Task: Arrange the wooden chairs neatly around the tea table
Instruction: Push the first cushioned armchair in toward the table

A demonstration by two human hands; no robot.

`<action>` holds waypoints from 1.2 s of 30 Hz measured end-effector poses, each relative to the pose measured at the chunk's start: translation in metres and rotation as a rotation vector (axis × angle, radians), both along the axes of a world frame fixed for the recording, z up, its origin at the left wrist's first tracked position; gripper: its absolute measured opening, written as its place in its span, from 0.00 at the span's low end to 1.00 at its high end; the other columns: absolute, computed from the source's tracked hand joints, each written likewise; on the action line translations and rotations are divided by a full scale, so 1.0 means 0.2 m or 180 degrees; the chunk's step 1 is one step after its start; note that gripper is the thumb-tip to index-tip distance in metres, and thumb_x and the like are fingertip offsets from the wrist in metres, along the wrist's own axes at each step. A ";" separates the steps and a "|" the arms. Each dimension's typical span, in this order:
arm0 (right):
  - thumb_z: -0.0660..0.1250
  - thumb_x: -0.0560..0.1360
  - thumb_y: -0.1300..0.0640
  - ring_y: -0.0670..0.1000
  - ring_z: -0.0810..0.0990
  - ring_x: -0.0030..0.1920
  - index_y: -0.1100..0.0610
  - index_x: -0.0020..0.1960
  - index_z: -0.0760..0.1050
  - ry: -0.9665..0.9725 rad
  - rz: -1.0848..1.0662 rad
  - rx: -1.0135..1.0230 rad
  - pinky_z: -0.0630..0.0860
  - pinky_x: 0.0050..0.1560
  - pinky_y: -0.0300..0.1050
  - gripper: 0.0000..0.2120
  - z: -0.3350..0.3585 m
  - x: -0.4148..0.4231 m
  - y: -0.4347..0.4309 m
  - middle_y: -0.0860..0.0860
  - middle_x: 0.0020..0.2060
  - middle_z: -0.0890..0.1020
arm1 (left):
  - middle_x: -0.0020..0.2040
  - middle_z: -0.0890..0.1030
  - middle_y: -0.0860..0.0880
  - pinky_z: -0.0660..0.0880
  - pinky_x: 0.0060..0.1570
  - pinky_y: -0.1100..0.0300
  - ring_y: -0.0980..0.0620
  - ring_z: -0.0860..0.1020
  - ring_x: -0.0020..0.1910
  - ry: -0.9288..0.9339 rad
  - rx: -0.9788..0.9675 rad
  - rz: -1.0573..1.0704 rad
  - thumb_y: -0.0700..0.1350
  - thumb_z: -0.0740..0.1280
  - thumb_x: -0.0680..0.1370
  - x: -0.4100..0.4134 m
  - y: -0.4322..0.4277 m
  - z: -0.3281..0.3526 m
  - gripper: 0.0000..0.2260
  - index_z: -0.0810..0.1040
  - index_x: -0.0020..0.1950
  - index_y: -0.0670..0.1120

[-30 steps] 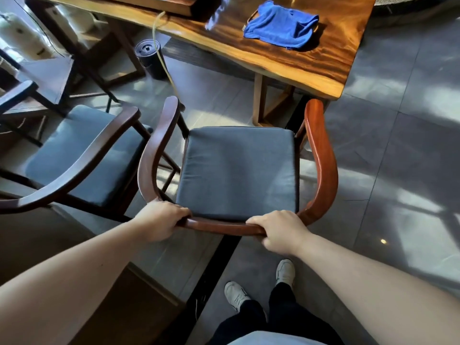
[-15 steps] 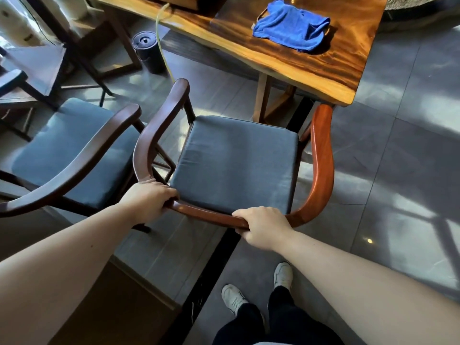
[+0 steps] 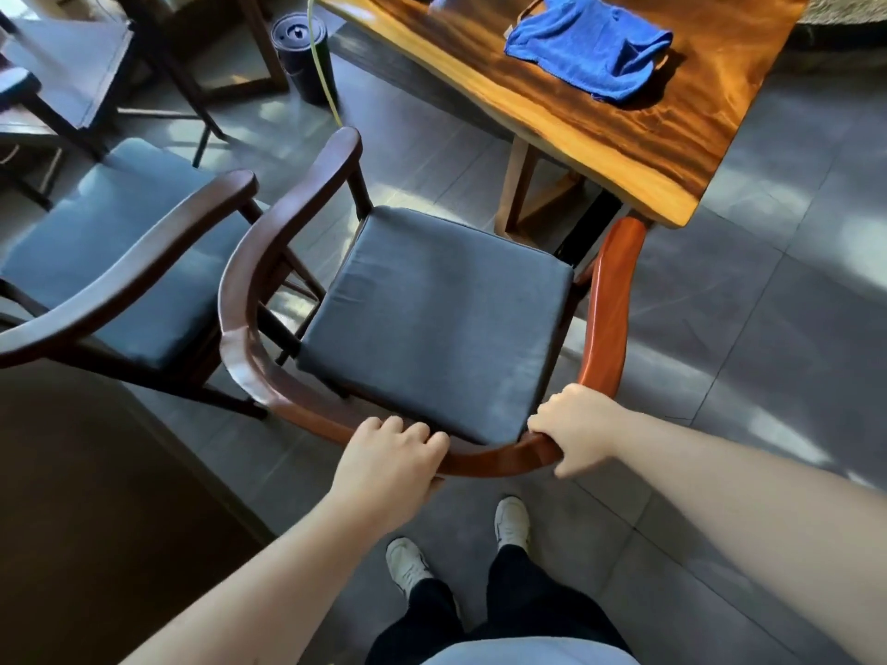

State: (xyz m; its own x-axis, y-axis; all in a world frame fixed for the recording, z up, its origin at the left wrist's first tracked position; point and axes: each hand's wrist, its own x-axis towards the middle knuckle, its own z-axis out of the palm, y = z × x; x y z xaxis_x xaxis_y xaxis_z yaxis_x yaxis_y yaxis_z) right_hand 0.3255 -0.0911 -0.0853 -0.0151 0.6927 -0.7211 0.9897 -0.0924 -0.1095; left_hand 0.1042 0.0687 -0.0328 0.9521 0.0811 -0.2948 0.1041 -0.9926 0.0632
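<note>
A wooden armchair (image 3: 608, 300) with a curved backrest and a dark seat cushion stands in front of me, facing the tea table (image 3: 638, 151). My left hand (image 3: 391, 465) grips the back rail left of centre. My right hand (image 3: 573, 431) grips the rail at its right bend. The chair's right arm tip sits close to the table's near corner. A second, darker chair (image 3: 120, 261) of the same shape stands just to the left, its arm close beside the first chair's left arm.
A blue cloth (image 3: 590, 45) lies on the table top. A black cylindrical bin (image 3: 300, 57) with a yellow hose stands on the tiled floor under the table edge. More dark furniture (image 3: 67, 74) stands at the far left. My feet (image 3: 511, 523) are behind the chair.
Both hands have slid to the right along the back rail. The chair has swung so its right arm now points at the table's corner.
</note>
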 end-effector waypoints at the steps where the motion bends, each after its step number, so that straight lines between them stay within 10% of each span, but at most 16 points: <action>1: 0.69 0.64 0.37 0.55 0.79 0.50 0.50 0.53 0.74 -0.0047 0.0095 0.0016 0.70 0.48 0.48 0.24 0.00 0.01 0.02 0.50 0.49 0.80 | 0.38 0.79 0.51 0.70 0.35 0.54 0.44 0.77 0.36 0.0182 0.0009 -0.0019 0.57 0.68 0.71 0.00 0.00 0.00 0.12 0.74 0.43 0.50; 15: 0.68 0.62 0.37 0.48 0.64 0.29 0.48 0.54 0.72 0.0156 0.0395 0.0136 0.62 0.37 0.48 0.25 -0.06 0.20 -0.01 0.50 0.43 0.70 | 0.33 0.79 0.52 0.74 0.29 0.58 0.47 0.78 0.31 0.0287 0.0044 0.0100 0.58 0.73 0.67 0.11 -0.08 0.01 0.14 0.76 0.37 0.49; 24: 0.68 0.67 0.32 0.53 0.76 0.56 0.46 0.67 0.68 0.1210 -0.0869 0.0359 0.74 0.56 0.51 0.33 0.20 0.00 0.05 0.49 0.57 0.74 | 0.57 0.80 0.48 0.72 0.61 0.47 0.44 0.76 0.58 -0.0132 -0.0026 0.0007 0.60 0.71 0.68 -0.14 0.35 0.08 0.23 0.77 0.57 0.48; 31: 0.67 0.73 0.42 0.53 0.74 0.63 0.50 0.72 0.63 0.1319 -0.1520 0.0933 0.74 0.60 0.53 0.31 0.27 -0.58 0.45 0.50 0.65 0.73 | 0.51 0.83 0.48 0.74 0.56 0.53 0.46 0.79 0.53 -0.0267 -0.0466 -0.0186 0.46 0.78 0.64 -0.24 0.86 0.01 0.19 0.80 0.53 0.47; 36: 0.61 0.70 0.58 0.61 0.76 0.61 0.47 0.70 0.66 0.0992 -0.1836 0.0432 0.74 0.59 0.55 0.28 0.25 -0.69 0.55 0.54 0.65 0.77 | 0.49 0.83 0.53 0.76 0.49 0.52 0.49 0.79 0.51 0.0381 -0.0440 -0.1006 0.54 0.63 0.76 -0.17 1.00 -0.05 0.12 0.77 0.55 0.51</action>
State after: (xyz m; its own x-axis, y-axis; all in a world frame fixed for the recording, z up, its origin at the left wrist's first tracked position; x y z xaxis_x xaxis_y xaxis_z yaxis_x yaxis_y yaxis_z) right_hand 0.1882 0.0189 -0.0363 0.1913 0.7365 -0.6488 0.7060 -0.5625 -0.4303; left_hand 0.0711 0.2687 -0.0430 0.8819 -0.2599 -0.3932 -0.1915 -0.9598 0.2050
